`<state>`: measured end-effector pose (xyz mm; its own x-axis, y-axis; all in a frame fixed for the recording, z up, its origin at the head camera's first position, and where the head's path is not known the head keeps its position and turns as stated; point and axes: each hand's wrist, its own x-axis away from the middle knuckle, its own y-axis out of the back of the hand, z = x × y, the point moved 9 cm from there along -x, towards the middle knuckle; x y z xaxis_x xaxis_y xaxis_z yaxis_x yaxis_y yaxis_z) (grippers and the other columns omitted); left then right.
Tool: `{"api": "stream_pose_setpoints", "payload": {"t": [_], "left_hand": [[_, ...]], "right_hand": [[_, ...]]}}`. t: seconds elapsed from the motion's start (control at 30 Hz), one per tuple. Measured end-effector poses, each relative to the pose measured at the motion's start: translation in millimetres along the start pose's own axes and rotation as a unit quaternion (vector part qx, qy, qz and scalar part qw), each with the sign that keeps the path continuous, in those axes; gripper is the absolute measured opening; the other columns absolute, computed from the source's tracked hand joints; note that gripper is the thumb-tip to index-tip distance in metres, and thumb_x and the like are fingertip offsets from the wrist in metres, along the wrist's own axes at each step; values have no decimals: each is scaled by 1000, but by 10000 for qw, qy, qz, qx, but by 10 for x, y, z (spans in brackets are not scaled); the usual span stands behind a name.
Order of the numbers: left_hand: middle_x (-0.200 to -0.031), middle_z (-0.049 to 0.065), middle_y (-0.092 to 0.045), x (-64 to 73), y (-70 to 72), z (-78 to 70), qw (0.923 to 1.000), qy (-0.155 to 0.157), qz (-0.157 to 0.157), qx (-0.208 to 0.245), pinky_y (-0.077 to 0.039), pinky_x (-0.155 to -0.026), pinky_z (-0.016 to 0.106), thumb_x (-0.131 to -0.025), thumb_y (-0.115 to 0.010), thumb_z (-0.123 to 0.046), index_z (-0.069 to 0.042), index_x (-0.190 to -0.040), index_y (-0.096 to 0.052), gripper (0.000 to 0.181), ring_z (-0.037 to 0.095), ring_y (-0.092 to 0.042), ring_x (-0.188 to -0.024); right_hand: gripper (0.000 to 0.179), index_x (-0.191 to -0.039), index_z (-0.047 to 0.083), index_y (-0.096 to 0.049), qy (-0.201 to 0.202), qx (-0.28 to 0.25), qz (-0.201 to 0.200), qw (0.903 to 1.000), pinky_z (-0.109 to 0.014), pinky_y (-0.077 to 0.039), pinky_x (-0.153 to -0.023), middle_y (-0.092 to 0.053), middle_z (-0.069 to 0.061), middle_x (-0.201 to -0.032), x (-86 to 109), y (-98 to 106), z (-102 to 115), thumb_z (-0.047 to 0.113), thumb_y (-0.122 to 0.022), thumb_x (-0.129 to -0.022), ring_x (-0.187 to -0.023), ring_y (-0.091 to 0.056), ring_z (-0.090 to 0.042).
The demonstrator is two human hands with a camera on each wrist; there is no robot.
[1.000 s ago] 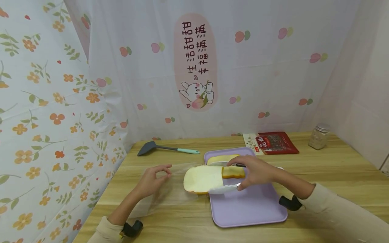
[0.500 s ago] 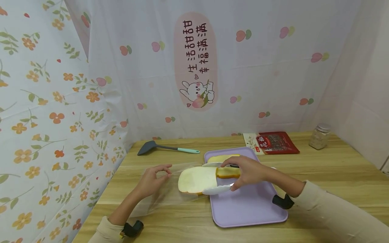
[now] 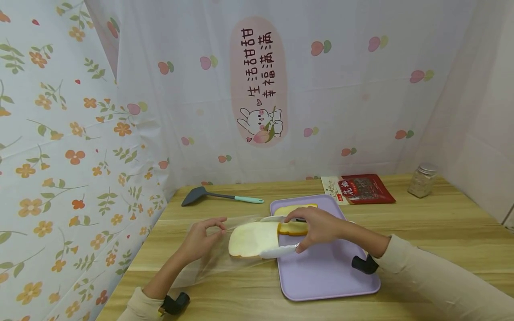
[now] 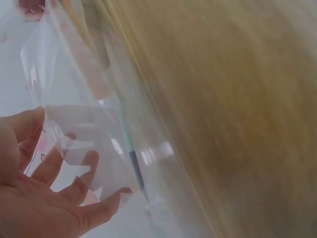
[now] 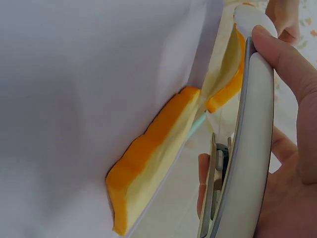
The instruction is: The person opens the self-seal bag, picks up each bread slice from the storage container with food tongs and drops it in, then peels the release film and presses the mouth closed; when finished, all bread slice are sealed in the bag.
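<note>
Patterned fabric [image 3: 341, 98] is noted behind a wood-grain counter [image 3: 433, 223]. Between the hands, a bread slice [image 3: 254, 239] is held off the near left edge of a lilac tray [image 3: 329, 276]. It is clasped by white-ended tongs [image 5: 255, 129], which are gripped by the right hand [image 3: 319, 225], thumb and fingers on opposite arms. Clear plastic film [image 3: 214, 263] is pinched by thumb and forefinger of the left hand [image 3: 202, 238], its other fingers spread. The slice's far end is met by the film; whether it is enclosed cannot be determined. Another slice [image 5: 153, 153] is carried on the tray. A spatula [image 3: 220, 195], red pouch [image 3: 363, 189] and lidded jar [image 3: 421, 180] are positioned along the back.
</note>
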<state>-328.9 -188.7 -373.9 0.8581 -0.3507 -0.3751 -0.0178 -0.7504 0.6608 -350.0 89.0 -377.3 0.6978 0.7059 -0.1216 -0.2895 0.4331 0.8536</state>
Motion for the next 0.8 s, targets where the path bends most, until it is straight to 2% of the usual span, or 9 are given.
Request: {"api": "stream_pose_setpoints", "payload": {"t": [0.3, 0.53, 0.8], "left_hand": [[-129, 17, -64, 2, -7, 0, 10000, 52, -6, 80, -43, -100, 58, -94, -67, -7, -6, -93, -71, 4, 41, -54, -126], [-129, 17, -65, 8, 0, 12, 9999, 62, 8, 80, -44, -99, 57, -94, -67, -6, -6, -92, -71, 4, 39, -54, -126], [-128, 17, -65, 12, 34, 19, 10000, 36, -30, 23, -47, -91, 56, -94, -67, -5, -4, -91, -70, 5, 39, -56, -124]], "right_hand": [[72, -125, 17, -65, 198, 137, 72, 9997, -45, -45, -93, -63, 12, -124, -123, -60, 86, 46, -92, -64, -114, -56, -20], [72, -125, 15, -65, 327, 84, 241, 9991, -46, -45, -95, -63, 9, -125, -217, -99, 153, 42, -93, -64, -116, -57, -23], [72, -126, 16, -65, 138, 18, 330, 9994, -46, -45, -95, -62, 8, -126, -216, -97, 85, 44, -92, -65, -116, -56, -22]]}}
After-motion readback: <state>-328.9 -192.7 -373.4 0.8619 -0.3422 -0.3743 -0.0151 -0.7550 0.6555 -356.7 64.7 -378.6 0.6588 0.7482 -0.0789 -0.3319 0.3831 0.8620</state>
